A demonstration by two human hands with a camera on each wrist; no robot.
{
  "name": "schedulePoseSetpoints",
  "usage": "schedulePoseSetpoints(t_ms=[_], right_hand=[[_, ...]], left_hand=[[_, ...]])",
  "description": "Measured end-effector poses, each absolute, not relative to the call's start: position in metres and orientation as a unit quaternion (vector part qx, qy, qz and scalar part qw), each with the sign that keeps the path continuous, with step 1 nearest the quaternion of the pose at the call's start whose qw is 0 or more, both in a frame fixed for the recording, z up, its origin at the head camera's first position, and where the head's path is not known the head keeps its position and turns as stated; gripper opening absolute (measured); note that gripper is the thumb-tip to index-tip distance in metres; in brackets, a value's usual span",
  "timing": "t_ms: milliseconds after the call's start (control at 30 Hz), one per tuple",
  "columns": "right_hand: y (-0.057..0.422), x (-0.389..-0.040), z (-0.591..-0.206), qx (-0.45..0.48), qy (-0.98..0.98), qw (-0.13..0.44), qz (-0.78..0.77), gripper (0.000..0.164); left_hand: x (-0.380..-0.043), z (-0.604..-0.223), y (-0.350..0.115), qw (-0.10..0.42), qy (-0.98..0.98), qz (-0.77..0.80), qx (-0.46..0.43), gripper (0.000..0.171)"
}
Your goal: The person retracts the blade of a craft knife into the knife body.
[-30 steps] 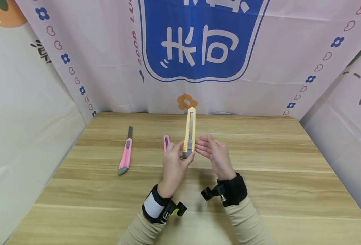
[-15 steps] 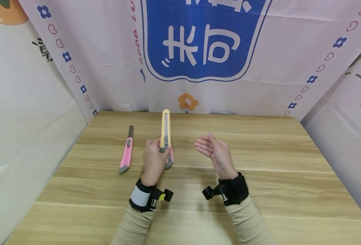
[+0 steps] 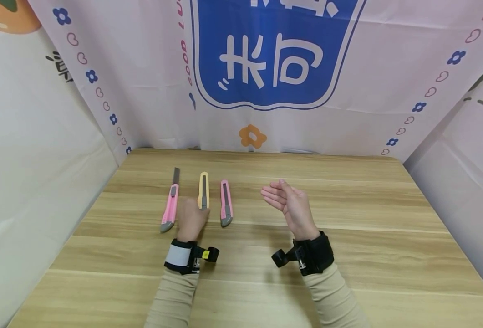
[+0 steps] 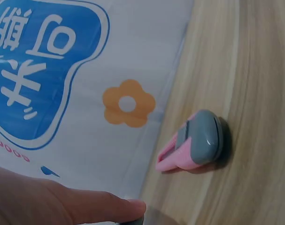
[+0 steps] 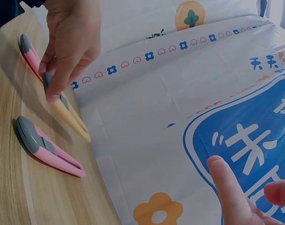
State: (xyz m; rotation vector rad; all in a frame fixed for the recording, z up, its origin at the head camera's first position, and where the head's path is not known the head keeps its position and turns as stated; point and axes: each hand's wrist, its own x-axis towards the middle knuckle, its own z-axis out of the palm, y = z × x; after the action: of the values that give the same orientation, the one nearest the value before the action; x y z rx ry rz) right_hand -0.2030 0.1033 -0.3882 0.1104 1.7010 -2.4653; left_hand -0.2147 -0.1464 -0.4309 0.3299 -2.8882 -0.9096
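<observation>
1. Yellow cutter point(image 3: 204, 189): I locate it between the left pink cutter point(image 3: 170, 205) and the right pink cutter point(image 3: 226, 202). The left hand point(image 3: 192, 221) pinches its near end; I cannot tell whether it lies fully flat.
2. Change: it has moved left and down, uncovering the right pink cutter. I judge this a placing step, nearly complete.
3. Right hand point(image 3: 292, 207): fingers extended, holding nothing.
4. Surface: wood-grain bench point(image 3: 388, 250).
5. Room: printed cloth point(image 3: 155, 114) behind, pale side walls.
</observation>
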Motion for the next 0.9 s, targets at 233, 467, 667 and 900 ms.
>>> schedulePoseSetpoints(t_ms=[233, 467, 667, 900], right_hand=[[0.1074, -0.2020, -0.3892, 0.037, 0.571, 0.069, -0.817, 0.045], [0.1077, -0.2036, -0.3896, 0.035, 0.568, 0.072, -0.819, 0.046], [0.1086, -0.2042, -0.3895, 0.034, 0.567, 0.071, -0.820, 0.046], [0.1078, -0.2041, -0.3896, 0.033, 0.565, 0.070, -0.822, 0.044]], left_hand=[[-0.2176, -0.4359, -0.1518, 0.009, -0.954, -0.274, 0.123, 0.015], [-0.2152, -0.4342, -0.1572, -0.025, -0.966, -0.224, 0.124, 0.020], [-0.2152, -0.4321, -0.1565, -0.067, -0.967, -0.203, 0.142, 0.026], [-0.2163, -0.4333, -0.1573, -0.073, -0.966, -0.200, 0.146, 0.030]])
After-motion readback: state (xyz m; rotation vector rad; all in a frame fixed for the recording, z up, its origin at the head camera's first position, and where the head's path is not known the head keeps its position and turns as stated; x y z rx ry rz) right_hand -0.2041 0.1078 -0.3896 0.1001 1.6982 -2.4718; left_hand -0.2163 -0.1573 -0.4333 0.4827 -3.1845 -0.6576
